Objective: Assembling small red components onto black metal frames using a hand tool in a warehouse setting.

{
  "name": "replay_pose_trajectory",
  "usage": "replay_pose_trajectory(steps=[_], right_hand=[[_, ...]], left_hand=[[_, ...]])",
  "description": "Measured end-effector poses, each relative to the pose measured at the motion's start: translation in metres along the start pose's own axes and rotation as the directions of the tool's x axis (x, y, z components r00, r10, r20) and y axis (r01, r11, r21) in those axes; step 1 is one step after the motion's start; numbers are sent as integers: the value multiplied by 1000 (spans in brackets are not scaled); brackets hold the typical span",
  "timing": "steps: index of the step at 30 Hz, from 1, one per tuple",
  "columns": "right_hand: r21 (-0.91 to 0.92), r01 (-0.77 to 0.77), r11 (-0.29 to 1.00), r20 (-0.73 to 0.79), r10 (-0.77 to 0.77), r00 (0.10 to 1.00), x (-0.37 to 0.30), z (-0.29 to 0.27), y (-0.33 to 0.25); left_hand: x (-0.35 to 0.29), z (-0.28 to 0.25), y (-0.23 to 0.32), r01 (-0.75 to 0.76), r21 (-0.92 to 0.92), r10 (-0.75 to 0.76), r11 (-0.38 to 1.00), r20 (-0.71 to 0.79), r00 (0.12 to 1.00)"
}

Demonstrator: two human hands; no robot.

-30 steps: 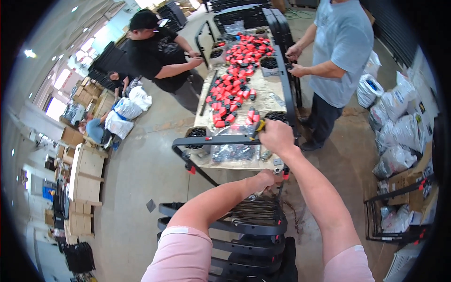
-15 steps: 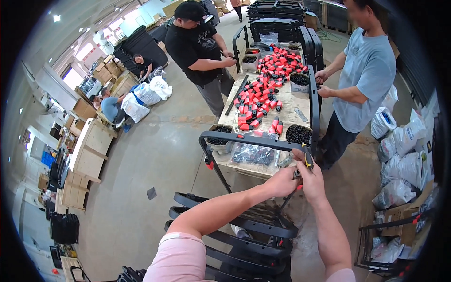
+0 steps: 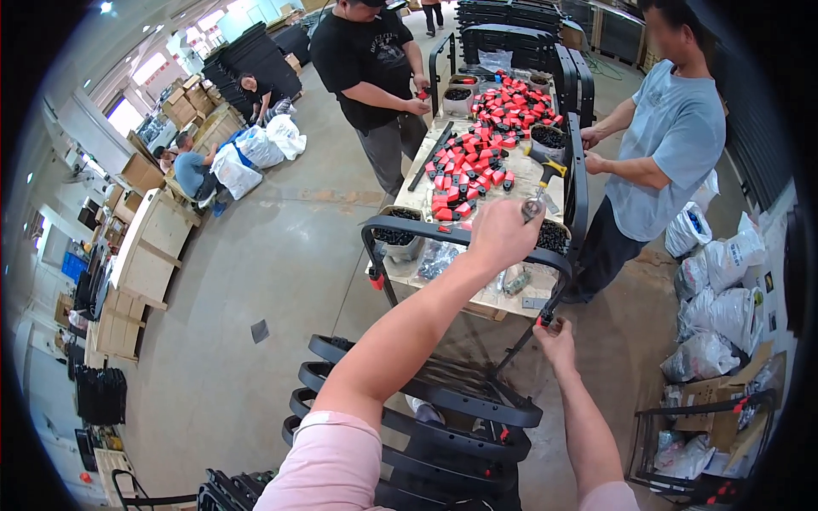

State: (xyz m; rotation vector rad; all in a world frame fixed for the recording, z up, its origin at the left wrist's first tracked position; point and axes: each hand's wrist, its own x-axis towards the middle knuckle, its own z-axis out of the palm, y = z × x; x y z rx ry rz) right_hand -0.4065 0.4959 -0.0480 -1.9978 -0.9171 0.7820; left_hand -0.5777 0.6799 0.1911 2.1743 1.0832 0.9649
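Note:
My left hand (image 3: 504, 232) is closed round a hand tool with a yellow-and-black T-shaped handle (image 3: 548, 169), which looks like a T-handled screwdriver. Its metal part shows by my fingers, raised above the near end of the table. A black tubular frame (image 3: 477, 238) stands upright before me, its top bar crossing the table's near edge under my left wrist. Low at the frame's right side, my right hand (image 3: 558, 343) has thumb and fingers bent round a small red-and-black fitting (image 3: 543, 320); the fingertips are partly hidden.
Red-and-black plastic parts (image 3: 469, 166) cover the wooden table (image 3: 419, 198), with tubs of black pieces (image 3: 398, 228) at its edges. Stacked black frames (image 3: 417, 383) lie below my arms. Two people stand at the table's sides; white sacks (image 3: 724, 289) line the right.
My hands have parted. The left has risen up and away over the table with the yellow-and-black tool. The right has dropped to the fitting on the frame's right side.

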Motion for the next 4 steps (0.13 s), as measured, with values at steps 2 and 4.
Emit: replay_pose_trajectory(steps=[2, 4], right_hand=[[-41, -35, 999, 49, 37, 998, 15, 10, 20], [-224, -110, 968, 89, 132, 987, 20, 15, -2]], left_hand=[[9, 12, -3, 11, 214, 2, 977, -57, 998], [12, 19, -12, -40, 403, 26, 914, 40, 999]])
